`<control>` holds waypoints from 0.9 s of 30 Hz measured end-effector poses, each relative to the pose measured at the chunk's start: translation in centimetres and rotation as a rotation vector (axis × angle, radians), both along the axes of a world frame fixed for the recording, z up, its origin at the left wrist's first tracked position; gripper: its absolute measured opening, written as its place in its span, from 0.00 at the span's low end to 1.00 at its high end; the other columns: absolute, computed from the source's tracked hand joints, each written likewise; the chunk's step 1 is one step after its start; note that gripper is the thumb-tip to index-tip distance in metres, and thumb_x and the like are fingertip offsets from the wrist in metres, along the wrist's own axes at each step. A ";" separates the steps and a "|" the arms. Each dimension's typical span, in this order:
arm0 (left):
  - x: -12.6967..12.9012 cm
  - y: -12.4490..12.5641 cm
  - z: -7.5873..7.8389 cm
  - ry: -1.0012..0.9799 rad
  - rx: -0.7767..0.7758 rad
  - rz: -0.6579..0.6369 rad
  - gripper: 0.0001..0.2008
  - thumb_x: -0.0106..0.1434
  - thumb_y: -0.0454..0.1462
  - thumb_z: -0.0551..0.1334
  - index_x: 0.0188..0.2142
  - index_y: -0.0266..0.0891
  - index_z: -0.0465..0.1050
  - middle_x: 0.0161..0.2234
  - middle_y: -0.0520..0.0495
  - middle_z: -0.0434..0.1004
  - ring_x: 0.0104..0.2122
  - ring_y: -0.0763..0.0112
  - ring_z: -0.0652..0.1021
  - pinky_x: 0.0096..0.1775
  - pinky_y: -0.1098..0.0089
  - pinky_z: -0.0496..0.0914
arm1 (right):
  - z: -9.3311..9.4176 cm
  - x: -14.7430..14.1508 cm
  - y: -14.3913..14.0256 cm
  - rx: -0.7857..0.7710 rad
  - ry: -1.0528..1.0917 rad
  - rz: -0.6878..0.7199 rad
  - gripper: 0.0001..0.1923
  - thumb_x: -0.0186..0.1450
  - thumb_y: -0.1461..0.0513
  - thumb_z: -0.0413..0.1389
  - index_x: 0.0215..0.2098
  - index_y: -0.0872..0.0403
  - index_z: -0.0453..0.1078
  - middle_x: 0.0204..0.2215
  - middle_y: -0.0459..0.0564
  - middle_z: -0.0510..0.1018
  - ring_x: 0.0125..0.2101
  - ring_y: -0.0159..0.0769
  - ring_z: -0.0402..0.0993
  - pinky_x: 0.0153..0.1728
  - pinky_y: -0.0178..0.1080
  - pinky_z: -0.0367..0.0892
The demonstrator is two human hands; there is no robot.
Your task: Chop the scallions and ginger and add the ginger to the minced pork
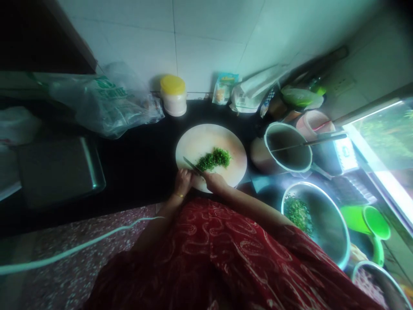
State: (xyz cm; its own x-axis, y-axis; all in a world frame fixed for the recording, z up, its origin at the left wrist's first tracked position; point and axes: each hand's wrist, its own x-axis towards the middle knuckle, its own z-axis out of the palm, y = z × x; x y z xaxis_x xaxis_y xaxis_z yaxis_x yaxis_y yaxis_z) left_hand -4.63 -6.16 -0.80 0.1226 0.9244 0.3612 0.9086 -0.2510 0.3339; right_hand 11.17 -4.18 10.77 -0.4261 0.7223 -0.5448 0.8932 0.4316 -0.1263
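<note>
Left hand (pixel 182 181) is gripping the knife (pixel 192 165) handle, fingers curled shut; right hand (pixel 214 181) is pressing beside it, fingers too small to read. Blade is meeting the chopped greens (pixel 214 159), piling mid cutting board (pixel 193 144).

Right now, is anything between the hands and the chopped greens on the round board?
Only the knife. The left hand and right hand rest on the board's near edge, and the blade lies against the chopped greens. Nothing else stands between.

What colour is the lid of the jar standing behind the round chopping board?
Yellow. The jar stands by the tiled wall, behind the chopping board; the head view shows it clearly.
</note>
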 end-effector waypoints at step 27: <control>0.2 -0.6 0.2 -0.030 -0.072 0.102 0.09 0.63 0.34 0.54 0.29 0.37 0.72 0.28 0.41 0.72 0.32 0.59 0.73 0.36 0.60 0.65 | 0.0 0.4 0.0 0.016 -0.005 0.032 0.18 0.65 0.67 0.44 0.52 0.55 0.59 0.37 0.56 0.78 0.39 0.42 0.76 0.35 0.37 0.67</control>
State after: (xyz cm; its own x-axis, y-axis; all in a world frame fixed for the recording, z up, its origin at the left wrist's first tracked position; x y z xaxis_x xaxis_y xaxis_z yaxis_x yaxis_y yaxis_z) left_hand -4.44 -6.76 -0.59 0.0169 0.9553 0.2952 0.9173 -0.1322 0.3755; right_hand 11.62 -4.16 10.74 -0.4467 0.7170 -0.5351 0.8793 0.4623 -0.1146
